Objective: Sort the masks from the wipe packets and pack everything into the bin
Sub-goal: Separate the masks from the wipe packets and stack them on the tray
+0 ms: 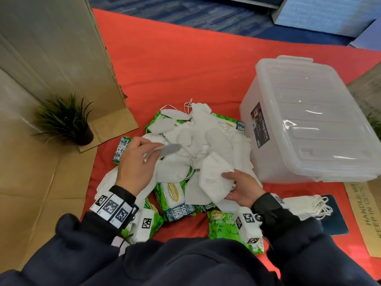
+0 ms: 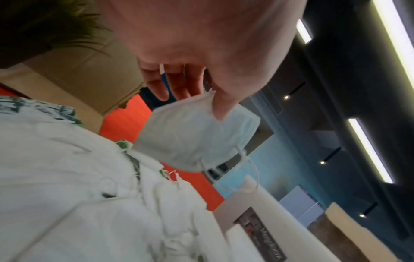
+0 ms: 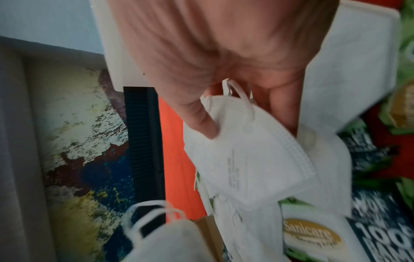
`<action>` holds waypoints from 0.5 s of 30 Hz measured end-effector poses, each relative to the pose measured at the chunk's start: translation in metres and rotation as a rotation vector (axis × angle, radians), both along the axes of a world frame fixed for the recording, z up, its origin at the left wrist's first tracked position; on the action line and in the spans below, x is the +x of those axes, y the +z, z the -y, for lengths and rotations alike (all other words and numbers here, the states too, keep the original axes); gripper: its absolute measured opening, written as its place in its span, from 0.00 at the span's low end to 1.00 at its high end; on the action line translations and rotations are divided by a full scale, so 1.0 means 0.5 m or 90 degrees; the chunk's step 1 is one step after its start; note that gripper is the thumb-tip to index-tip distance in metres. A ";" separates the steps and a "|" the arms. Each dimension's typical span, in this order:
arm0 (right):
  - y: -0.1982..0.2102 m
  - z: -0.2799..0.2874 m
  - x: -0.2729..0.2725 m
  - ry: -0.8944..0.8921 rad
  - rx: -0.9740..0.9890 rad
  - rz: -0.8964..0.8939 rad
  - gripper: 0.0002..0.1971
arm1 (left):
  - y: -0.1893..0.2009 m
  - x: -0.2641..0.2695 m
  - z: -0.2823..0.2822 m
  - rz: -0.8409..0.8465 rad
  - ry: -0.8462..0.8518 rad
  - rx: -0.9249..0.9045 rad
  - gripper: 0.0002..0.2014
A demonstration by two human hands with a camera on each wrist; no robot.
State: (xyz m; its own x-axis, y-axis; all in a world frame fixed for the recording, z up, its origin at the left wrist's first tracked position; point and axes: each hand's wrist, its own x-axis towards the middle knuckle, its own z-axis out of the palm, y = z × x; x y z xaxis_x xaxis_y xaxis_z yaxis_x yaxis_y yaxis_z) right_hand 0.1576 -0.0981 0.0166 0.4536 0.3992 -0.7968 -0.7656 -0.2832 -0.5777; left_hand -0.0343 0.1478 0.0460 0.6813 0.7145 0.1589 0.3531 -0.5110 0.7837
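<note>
A heap of white folded masks [image 1: 206, 139] lies on the red cloth, mixed with green wipe packets [image 1: 175, 199]. My left hand [image 1: 136, 159] hovers over the heap's left side and pinches one mask [image 2: 192, 140] between thumb and fingers; in the head view that mask [image 1: 165, 150] is blurred. My right hand [image 1: 241, 186] grips another white mask [image 1: 214, 176] at the heap's near right; the same mask [image 3: 246, 159] shows under the thumb in the right wrist view. The clear plastic bin [image 1: 309, 120] stands to the right with its lid on.
A small stack of masks [image 1: 307, 205] rests on a dark pad at the right. A potted plant [image 1: 68, 122] and upright cardboard [image 1: 51, 48] stand at the left. A printed cardboard sheet [image 1: 367, 213] lies at the far right.
</note>
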 end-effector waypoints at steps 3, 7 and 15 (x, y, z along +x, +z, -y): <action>-0.002 -0.019 -0.033 -0.011 0.004 -0.039 0.17 | 0.040 0.009 0.048 0.140 -0.036 -0.027 0.14; 0.005 -0.038 -0.055 -0.026 0.034 -0.038 0.22 | 0.011 0.012 0.104 -0.013 -0.278 -0.048 0.18; 0.040 -0.032 -0.059 -0.031 0.105 -0.032 0.10 | -0.040 -0.001 0.105 -0.053 -0.295 -0.186 0.23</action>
